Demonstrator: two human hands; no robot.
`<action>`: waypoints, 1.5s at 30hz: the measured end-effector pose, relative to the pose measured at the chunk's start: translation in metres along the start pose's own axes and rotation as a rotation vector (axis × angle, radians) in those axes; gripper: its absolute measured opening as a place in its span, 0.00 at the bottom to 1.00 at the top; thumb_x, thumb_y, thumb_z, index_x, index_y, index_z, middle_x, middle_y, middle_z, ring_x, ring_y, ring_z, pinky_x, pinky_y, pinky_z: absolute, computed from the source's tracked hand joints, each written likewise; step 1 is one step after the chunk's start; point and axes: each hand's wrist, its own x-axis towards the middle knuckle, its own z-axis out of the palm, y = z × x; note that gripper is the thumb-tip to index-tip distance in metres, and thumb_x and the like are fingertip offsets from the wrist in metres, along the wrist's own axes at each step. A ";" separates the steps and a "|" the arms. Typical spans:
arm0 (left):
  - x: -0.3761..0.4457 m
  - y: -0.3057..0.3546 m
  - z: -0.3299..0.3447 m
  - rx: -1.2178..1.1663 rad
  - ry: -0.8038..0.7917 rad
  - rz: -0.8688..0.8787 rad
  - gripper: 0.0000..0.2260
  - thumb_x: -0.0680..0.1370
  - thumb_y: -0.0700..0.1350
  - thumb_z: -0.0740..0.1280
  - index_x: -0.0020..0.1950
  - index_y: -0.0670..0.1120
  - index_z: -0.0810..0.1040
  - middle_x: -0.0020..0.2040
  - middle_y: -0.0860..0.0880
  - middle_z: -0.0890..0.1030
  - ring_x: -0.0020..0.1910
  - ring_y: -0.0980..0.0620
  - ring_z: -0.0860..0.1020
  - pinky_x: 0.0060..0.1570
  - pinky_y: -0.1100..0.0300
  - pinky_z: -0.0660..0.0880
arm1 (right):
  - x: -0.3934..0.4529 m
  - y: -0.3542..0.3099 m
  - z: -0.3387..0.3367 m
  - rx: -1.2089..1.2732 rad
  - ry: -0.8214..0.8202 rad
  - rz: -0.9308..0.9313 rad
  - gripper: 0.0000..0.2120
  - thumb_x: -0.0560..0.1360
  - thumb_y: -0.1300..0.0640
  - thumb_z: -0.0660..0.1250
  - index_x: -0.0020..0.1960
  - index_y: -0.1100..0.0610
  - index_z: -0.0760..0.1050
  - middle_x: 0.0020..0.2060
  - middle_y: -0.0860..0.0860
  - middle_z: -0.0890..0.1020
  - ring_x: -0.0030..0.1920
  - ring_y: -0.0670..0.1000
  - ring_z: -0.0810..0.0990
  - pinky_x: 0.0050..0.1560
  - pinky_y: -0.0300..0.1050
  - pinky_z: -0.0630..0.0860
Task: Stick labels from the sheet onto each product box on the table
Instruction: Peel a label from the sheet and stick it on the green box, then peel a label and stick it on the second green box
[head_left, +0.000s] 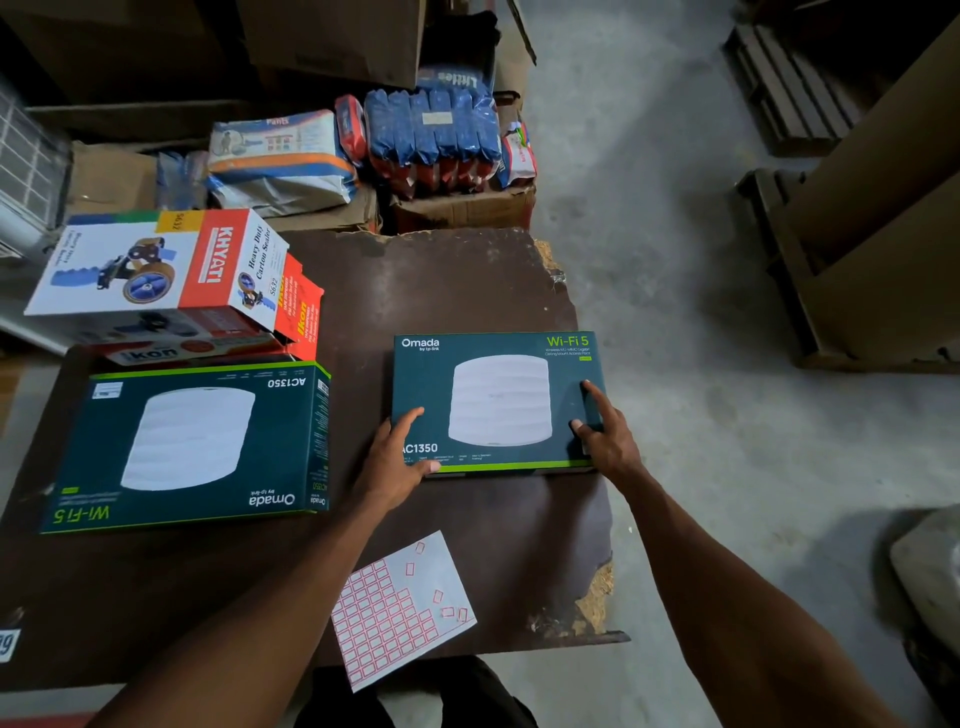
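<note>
A dark green Omada Wi-Fi 5 box lies flat near the right edge of the brown table. My left hand grips its near left corner, thumb under the front edge. My right hand holds its near right corner, fingers spread on the top. A second Omada box lies to the left, turned the other way, with a small white label on its far left corner. The label sheet, white with red-bordered stickers and several gaps, rests on the table's near edge between my forearms.
A stack of tape-dispenser boxes, topped by a white and red Khyati box, stands at the table's far left. Packaged goods and cartons pile up beyond the table. Grey concrete floor lies to the right, with wooden pallets further off.
</note>
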 end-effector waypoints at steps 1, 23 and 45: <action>0.001 0.000 0.000 -0.005 -0.001 -0.001 0.39 0.71 0.43 0.79 0.78 0.58 0.66 0.71 0.45 0.70 0.67 0.46 0.74 0.66 0.51 0.74 | 0.000 0.000 0.001 -0.010 0.003 0.014 0.30 0.80 0.56 0.69 0.76 0.33 0.65 0.66 0.55 0.71 0.59 0.59 0.79 0.56 0.60 0.84; -0.017 0.010 -0.008 0.060 -0.054 -0.041 0.37 0.78 0.49 0.73 0.81 0.61 0.57 0.83 0.44 0.47 0.81 0.44 0.57 0.75 0.52 0.61 | -0.042 -0.059 0.023 -0.406 0.171 0.047 0.32 0.81 0.48 0.65 0.82 0.42 0.57 0.82 0.56 0.55 0.81 0.64 0.51 0.79 0.66 0.55; -0.154 -0.105 -0.125 -0.140 0.216 0.052 0.30 0.77 0.45 0.74 0.77 0.54 0.69 0.79 0.46 0.65 0.79 0.51 0.62 0.75 0.53 0.64 | -0.219 -0.173 0.226 0.007 -0.034 -0.146 0.23 0.78 0.57 0.72 0.73 0.51 0.75 0.74 0.55 0.71 0.75 0.54 0.70 0.74 0.44 0.66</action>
